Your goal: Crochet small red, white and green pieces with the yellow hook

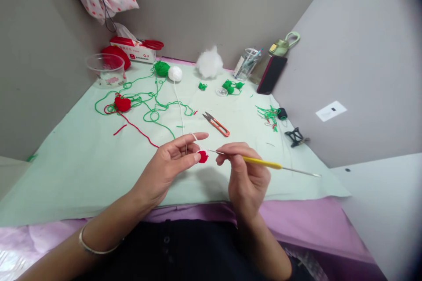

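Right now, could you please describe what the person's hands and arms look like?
The left hand and right hand are ungloved. A thin, silvery bangle circles the left forearm; the right wrist is bare. A dark sleeve shows near the right elbow, and the person wears a dark top.

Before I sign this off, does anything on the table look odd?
Mostly the loose green yarn: it sprawls in tangled loops around the red bundle instead of being wound up. Short thread scraps lie heaped beside the black spool. No spill shows; the red piece in the left hand is too small to check for damage.
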A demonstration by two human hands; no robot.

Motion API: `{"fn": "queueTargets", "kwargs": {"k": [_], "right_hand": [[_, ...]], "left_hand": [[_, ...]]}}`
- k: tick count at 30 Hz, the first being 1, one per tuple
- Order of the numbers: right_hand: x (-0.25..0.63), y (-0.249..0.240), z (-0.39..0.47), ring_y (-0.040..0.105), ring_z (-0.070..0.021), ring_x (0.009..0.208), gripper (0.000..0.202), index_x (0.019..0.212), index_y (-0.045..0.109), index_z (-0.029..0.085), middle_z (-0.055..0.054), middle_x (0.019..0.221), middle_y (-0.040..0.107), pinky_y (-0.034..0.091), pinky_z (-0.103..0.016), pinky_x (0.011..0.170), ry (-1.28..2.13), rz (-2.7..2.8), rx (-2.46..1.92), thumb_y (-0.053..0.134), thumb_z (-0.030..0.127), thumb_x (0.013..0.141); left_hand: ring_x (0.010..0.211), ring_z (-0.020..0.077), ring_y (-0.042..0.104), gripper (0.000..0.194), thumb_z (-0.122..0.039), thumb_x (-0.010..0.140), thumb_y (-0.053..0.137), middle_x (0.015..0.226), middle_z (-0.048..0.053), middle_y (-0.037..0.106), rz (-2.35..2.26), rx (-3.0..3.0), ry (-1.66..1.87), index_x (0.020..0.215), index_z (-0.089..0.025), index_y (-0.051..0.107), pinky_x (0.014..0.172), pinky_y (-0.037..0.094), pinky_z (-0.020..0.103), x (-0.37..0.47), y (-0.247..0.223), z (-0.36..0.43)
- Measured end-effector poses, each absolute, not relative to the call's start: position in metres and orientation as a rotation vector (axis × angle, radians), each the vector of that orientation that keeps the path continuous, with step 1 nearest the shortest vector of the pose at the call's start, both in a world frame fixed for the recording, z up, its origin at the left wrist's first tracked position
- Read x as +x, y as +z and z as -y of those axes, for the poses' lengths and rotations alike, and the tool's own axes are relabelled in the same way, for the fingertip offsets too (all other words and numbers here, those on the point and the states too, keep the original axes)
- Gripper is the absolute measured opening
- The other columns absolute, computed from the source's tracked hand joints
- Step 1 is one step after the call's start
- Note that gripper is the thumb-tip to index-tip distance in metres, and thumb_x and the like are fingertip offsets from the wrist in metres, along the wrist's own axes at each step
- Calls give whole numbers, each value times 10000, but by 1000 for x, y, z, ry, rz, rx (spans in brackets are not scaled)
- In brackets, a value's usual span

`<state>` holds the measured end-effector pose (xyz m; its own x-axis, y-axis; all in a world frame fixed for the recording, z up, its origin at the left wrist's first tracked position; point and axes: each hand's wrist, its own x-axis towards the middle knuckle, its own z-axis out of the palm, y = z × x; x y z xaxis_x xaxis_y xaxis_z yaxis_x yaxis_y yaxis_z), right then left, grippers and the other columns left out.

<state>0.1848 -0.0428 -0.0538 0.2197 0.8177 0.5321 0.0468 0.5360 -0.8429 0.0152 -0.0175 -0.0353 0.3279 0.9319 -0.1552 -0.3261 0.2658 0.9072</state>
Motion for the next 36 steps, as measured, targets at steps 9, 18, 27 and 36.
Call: {"fn": "queueTargets", "kwargs": {"k": [9, 18, 27, 36], "right_hand": [[189, -50, 41, 646, -153, 734, 175, 996, 781, 250, -34, 916, 728, 530, -331, 680, 813, 1203, -801, 609, 254, 1029], [186, -57, 40, 685, -186, 918, 166, 1024, 811, 266, -52, 975, 750, 545, -317, 728, 862, 1237, -772, 647, 245, 1013], [190, -51, 36, 667, -119, 697, 177, 946, 784, 238, -21, 888, 775, 550, -255, 655, 1098, 1059, -687, 645, 319, 1020], [197, -49, 47, 714, -160, 823, 244, 1104, 730, 233, -44, 988, 762, 590, -329, 745, 673, 1441, -769, 498, 167, 1066]], "left_hand": [[872, 155, 596, 396, -296, 864, 824, 883, -12, 616, -770, 1008, 947, 1257, -324, 787, 903, 478, 286, 14, -34, 18], [907, 141, 657, 395, -236, 843, 850, 914, -19, 671, -690, 933, 964, 1224, -321, 788, 882, 525, 269, 21, -36, 17], [898, 113, 649, 383, -260, 884, 821, 898, -39, 659, -720, 998, 935, 1258, -326, 770, 931, 502, 253, 18, -37, 16], [873, 108, 643, 353, -278, 907, 797, 867, -48, 641, -767, 1046, 964, 1253, -340, 765, 904, 487, 252, 17, -36, 20]]}}
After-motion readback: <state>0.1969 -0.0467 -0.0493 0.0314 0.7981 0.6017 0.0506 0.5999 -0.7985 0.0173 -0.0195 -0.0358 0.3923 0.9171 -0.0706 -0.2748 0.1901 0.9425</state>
